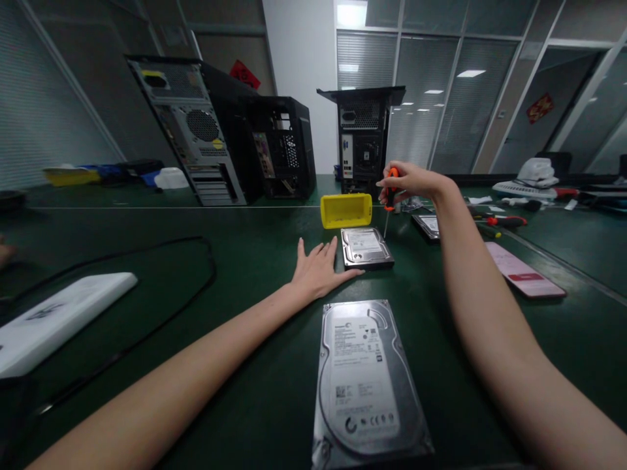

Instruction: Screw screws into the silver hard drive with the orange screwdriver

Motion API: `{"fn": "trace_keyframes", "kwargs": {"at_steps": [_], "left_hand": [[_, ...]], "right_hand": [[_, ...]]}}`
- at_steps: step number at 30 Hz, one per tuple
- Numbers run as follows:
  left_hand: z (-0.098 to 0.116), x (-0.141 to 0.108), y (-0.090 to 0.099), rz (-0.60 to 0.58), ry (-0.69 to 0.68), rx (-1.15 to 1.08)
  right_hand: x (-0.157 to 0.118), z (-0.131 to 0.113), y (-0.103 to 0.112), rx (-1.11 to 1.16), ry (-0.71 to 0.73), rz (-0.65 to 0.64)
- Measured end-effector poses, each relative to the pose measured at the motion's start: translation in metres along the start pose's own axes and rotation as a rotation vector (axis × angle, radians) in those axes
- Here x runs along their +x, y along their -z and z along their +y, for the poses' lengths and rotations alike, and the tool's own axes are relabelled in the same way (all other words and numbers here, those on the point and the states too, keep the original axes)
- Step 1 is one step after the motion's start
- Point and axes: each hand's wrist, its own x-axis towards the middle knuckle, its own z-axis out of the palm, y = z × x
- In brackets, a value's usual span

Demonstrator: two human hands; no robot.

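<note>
The fingers of the right hand (405,179) are curled around the orange-and-black handle of a screwdriver (392,181), pinching it upright. Its shaft points down to the right edge of a small hard drive (365,243), label up on the worktop (255,241). The left hand (316,269) lies palm down with fingers spread, just beside the drive's left side, the thumb reaching along its near edge.

Just behind that drive stands a yellow tray (322,214); nearer the wearer lies a larger-looking drive (362,378). To the right are another drive (427,227), partly hidden by the forearm, and a pink phone (526,271). At the back stand 3 computer cases (363,143).
</note>
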Motion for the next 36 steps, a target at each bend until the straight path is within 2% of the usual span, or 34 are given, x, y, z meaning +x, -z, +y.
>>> {"fn": "trace_keyframes", "kwargs": {"at_steps": [15, 23, 30, 36], "left_hand": [[-0.004, 0.003, -0.006, 0.023, -0.01, 0.022], [0.001, 0.001, -0.004, 0.057, -0.028, 0.074], [0.002, -0.003, -0.004, 0.115, -0.092, 0.077], [0.003, -0.007, -0.005, 0.145, -0.121, 0.064]], "right_hand": [[0.002, 0.012, -0.008, -0.034, 0.025, 0.156], [0.007, 0.014, -0.024, -0.069, 0.119, 0.274], [0.0, 0.004, -0.033, -0.048, 0.147, 0.216], [-0.003, -0.004, -0.034, 0.063, 0.045, 0.197]]}}
